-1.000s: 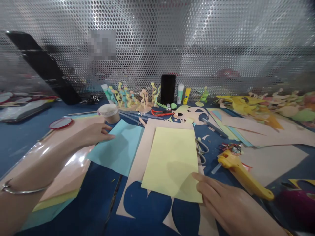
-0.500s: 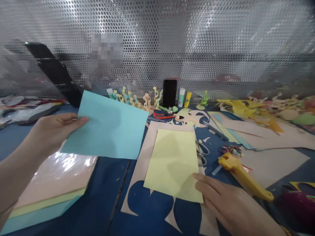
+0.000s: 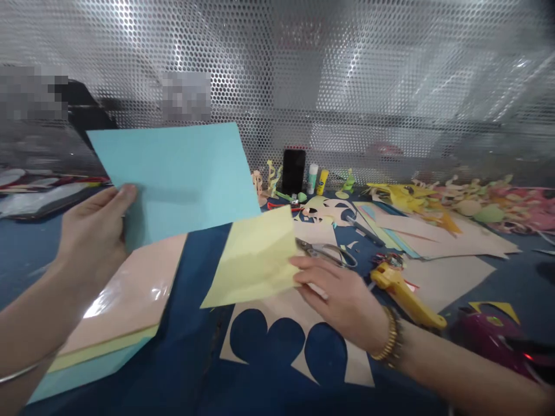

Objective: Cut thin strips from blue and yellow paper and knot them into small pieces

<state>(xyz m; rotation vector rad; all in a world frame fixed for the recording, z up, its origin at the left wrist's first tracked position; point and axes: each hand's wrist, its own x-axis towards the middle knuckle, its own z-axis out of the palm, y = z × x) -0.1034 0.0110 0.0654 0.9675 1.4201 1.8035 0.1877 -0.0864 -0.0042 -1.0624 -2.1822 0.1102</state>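
Note:
My left hand (image 3: 93, 231) pinches the left edge of a light blue sheet of paper (image 3: 182, 179), held up above the table. Between the fingers and thumb of my right hand (image 3: 338, 297) is the right edge of a pale yellow sheet of paper (image 3: 255, 257), lifted and tilted. The yellow sheet's upper left part lies close under the blue sheet; whether they touch I cannot tell. Below the yellow sheet lies a pink paper (image 3: 299, 323) with round cut-outs. Scissors (image 3: 332, 253) rest just beyond my right hand, partly hidden by it.
A plastic-covered stack of coloured paper (image 3: 147, 289) lies at the left. Rightward are a yellow glue gun (image 3: 407, 297), a utility knife (image 3: 364, 230) and paper scraps (image 3: 455, 277). A phone (image 3: 293, 171), glue sticks (image 3: 312, 179) and small paper figures (image 3: 272, 179) stand before the perforated metal wall (image 3: 303, 75).
My right hand has picked the yellow sheet up off the pink paper and moved it left. My left hand has turned the blue sheet and raised it. The view has shifted slightly.

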